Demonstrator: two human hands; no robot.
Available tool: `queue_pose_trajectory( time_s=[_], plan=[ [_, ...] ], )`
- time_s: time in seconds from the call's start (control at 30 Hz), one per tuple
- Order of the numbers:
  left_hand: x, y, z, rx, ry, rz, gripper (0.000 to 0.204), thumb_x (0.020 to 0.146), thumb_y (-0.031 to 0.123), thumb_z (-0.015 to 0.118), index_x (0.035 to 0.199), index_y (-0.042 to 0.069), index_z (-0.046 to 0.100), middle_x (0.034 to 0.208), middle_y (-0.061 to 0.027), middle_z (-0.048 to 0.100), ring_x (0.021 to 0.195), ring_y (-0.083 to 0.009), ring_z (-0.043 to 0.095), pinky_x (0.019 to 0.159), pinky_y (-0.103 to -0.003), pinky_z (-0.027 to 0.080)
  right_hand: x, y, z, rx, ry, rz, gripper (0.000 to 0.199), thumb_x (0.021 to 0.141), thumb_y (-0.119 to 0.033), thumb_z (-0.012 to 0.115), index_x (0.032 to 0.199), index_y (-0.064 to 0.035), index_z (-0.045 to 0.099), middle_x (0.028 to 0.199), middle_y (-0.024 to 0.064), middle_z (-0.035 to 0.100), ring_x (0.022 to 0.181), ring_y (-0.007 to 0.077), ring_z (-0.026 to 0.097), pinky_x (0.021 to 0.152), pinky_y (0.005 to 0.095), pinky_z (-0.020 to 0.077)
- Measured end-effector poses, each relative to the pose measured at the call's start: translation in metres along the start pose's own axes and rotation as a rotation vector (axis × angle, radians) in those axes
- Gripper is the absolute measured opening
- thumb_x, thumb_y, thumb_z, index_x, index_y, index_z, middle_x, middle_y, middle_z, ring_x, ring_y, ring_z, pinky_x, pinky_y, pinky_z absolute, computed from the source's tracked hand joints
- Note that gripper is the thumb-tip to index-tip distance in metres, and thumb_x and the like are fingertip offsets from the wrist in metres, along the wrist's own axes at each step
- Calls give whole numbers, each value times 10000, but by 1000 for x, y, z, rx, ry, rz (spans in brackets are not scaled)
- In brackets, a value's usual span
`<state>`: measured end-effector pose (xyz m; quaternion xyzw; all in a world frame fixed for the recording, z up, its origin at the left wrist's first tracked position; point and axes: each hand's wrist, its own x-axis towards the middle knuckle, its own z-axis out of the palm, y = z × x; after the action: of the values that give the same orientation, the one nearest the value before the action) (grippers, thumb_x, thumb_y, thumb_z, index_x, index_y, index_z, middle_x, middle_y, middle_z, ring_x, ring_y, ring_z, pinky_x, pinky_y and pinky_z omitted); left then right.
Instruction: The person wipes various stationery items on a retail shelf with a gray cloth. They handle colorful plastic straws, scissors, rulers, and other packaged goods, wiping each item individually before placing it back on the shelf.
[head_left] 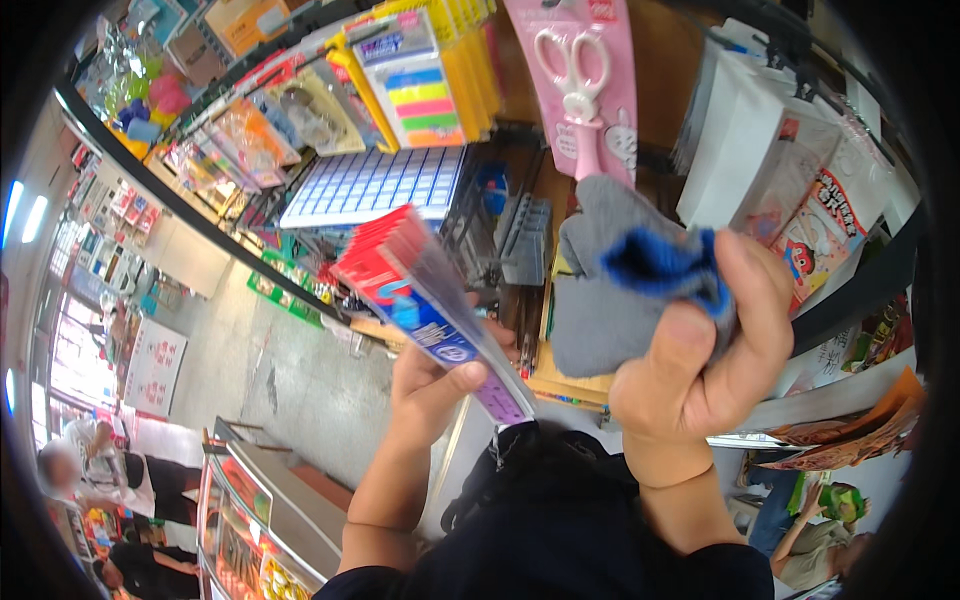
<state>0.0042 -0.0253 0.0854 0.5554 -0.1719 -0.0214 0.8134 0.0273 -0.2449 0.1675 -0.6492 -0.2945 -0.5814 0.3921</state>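
My left hand (435,385) is closed around a stack of long, narrow clear packets (440,325). They have red tops, blue middles and purple lower ends, and slant up to the left. My right hand (690,365) pinches a soft grey cloth piece (610,320) by its blue-edged opening, between thumb and fingers. Whether this is a glove or a sock, I cannot tell. Just beyond it hangs a pink card of scissors (580,90) with white handles; the cloth overlaps the card's lower end.
Yellow packs of coloured sticky tabs (425,95) hang at the far left, above a blue-and-white grid sheet (375,185). White boxes (745,150) hang on the right. A black rail (150,185) crosses the left. A glass-topped display case (265,510) stands lower left. Other people (120,470) are at both sides.
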Motion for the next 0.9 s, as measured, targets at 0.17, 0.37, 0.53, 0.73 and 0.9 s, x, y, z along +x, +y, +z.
queue_pose_trajectory(
  time_s=[0.17,0.37,0.53,0.73,0.9],
  plan=[
    [-28,-35,15,-18,54,-33,618,873,25,664,1409,-36,362,1323,-117,526,1211,-192,503,1035,-352,391,-39,-12,33,249,-157,169,253,874,-45,613,1120,14,621,994,152,603,866,289,584,768,357,472],
    [-45,-64,-1,-66,118,-99,592,883,90,682,1388,-24,394,1298,-89,534,1177,-174,510,1014,-319,386,-80,-17,72,365,-238,538,165,932,-98,568,1045,16,607,978,148,565,877,253,556,801,317,445],
    [-56,-64,-26,-94,41,-65,556,890,120,677,1364,-14,420,1244,-62,553,1134,-152,535,972,-292,422,-95,-42,76,269,-265,502,159,881,-44,608,1037,-18,623,953,146,576,822,295,587,717,335,480],
    [-69,-58,-58,-180,91,-102,594,879,76,647,1411,28,388,1282,-53,544,1179,-163,533,981,-322,442,-132,-71,96,235,-286,529,156,880,-29,605,1033,-3,620,937,151,569,830,285,577,721,343,476],
    [-91,-64,-104,-97,-50,-199,511,921,145,621,1365,17,402,1187,-88,577,1042,-173,591,870,-319,484,-134,-66,143,240,-162,481,140,898,-26,577,1030,3,611,952,153,561,857,288,564,751,353,465]
  ],
)
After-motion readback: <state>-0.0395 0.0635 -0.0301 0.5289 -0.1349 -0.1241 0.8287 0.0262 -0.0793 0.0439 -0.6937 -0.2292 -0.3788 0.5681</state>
